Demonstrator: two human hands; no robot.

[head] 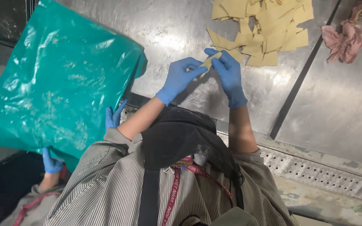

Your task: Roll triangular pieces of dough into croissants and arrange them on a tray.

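Here, a small tan sheet piece [207,62] looks thin.

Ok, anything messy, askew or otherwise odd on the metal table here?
The tan dough pieces lie in a loose, overlapping heap rather than stacked. A crumpled pinkish rag sits at the table's far right. The green plastic bag a co-worker holds is dusted with pale specks. Nothing looks spilled or broken.

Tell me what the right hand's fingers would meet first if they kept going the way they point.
Probably the pile of tan dough pieces beyond the right hand, though height above the steel table is unclear.
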